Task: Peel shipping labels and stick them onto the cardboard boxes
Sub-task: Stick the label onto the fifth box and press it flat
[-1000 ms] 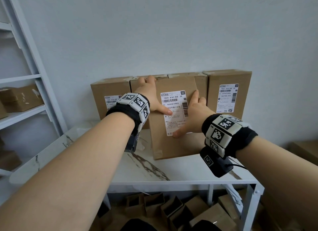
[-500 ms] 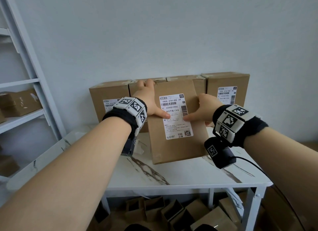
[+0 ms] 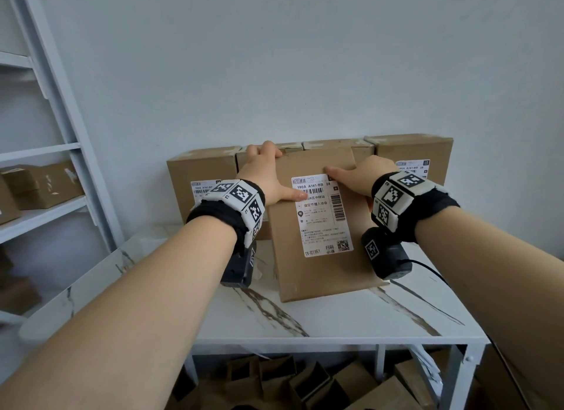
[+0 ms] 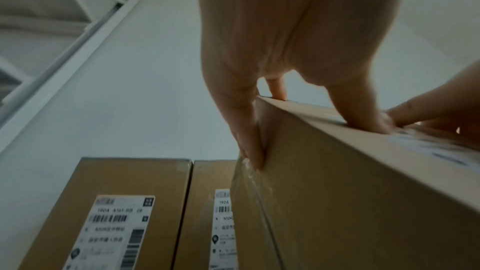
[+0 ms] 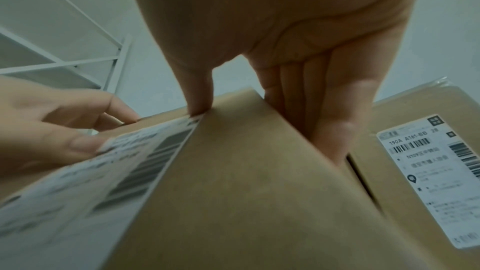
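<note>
A brown cardboard box (image 3: pixel 323 272) stands tilted on the white table, with a white shipping label (image 3: pixel 320 223) stuck on its front face. My left hand (image 3: pixel 262 174) grips its upper left corner, with fingers over the top and the thumb on the label. My right hand (image 3: pixel 357 177) holds the upper right edge, thumb at the label's top corner and fingers down the box's right side. In the left wrist view the left hand (image 4: pixel 272 48) clasps the box (image 4: pixel 350 202). The right wrist view shows the right hand (image 5: pixel 285 28) pinching the box (image 5: pixel 246 192) beside the label (image 5: pixel 103 171).
Several labelled boxes stand in a row against the wall behind, among them a left one (image 3: pixel 201 171) and a right one (image 3: pixel 418 150). A white shelf unit (image 3: pixel 45 150) with boxes is at the left. The marble table (image 3: pixel 305 318) has cardboard boxes (image 3: pixel 305 385) piled under it.
My right hand left the label's face, where it lay flat, and moved up to grip the box's upper right edge. The left hand kept its hold.
</note>
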Tool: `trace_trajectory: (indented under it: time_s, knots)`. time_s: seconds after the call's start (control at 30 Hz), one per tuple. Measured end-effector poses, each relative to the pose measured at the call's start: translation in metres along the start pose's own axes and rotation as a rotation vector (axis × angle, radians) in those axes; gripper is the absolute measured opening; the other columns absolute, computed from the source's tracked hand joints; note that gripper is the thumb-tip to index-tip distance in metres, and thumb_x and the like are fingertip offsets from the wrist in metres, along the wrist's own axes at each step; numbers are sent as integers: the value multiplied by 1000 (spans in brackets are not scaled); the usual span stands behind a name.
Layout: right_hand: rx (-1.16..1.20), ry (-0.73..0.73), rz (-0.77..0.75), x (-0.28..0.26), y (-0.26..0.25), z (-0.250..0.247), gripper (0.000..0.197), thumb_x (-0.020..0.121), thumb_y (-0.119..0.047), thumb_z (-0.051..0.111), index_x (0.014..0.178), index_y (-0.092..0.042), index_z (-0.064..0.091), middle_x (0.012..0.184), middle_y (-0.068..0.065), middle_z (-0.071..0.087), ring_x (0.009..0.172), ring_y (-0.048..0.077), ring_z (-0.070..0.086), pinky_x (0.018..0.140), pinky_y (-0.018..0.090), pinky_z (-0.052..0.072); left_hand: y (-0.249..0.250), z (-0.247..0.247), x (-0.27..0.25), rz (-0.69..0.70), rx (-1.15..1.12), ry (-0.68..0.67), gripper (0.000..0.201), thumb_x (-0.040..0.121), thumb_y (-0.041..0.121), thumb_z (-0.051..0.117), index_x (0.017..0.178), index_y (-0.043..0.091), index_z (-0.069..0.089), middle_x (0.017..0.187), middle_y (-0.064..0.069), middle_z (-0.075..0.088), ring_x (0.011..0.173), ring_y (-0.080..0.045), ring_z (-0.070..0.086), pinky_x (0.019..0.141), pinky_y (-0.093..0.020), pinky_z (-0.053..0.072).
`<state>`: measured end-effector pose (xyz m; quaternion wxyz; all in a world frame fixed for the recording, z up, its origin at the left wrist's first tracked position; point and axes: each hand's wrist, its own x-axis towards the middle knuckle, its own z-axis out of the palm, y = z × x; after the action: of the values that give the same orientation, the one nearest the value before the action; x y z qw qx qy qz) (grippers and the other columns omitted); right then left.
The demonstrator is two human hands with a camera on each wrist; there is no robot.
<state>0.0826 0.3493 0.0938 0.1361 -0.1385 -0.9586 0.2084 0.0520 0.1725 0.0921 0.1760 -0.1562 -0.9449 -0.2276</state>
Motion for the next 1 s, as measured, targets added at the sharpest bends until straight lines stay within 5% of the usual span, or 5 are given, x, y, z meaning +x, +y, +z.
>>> trace_trajectory:
  time_s: [0.27, 0.43, 0.57, 0.77, 1.0]
  knots:
    - [15, -57, -1, -5, -4, 4, 70, 65, -84, 48, 93, -22, 64, 83, 1, 57, 67, 18, 51, 51, 23, 37, 7, 5, 5, -71, -57, 102, 65, 72, 48, 74, 118, 16, 43, 125, -5, 37, 85, -16, 43, 72, -29, 38]
    - [1, -26, 8, -3, 1, 3, 65, 80, -72, 44, 67, -9, 49, 65, 2, 50, 56, 14, 47, 48, 24, 37, 4, 5, 7, -46, -72, 118, 55, 79, 43, 70, 118, 16, 44, 128, -7, 38, 85, -18, 45, 76, -28, 39]
    - [32, -19, -18, -1, 7, 3, 58, 85, -63, 48, 62, -9, 45, 61, 4, 51, 53, 17, 48, 47, 26, 39, -2, 2, 4, -5, -110, 106, 51, 81, 37, 70, 122, 17, 46, 135, -7, 36, 108, -21, 51, 87, -25, 37]
    - [108, -102, -36, -7, 16, 4, 62, 68, -54, 75, 101, -3, 61, 97, 9, 69, 88, 25, 67, 81, 40, 57, 0, -1, -3, -16, -29, 23, 84, 62, 42, 83, 129, 18, 38, 136, -7, 30, 118, -22, 48, 98, -31, 39]
    - [18, -156, -12, -31, 9, 8, 104, 55, -33, 89, 133, 0, 29, 113, 9, 56, 110, 25, 56, 81, 32, 48, 10, 4, -15, -29, 123, -86, 123, 51, 51, 86, 144, 18, 14, 143, -8, 15, 114, -26, 53, 94, -35, 45]
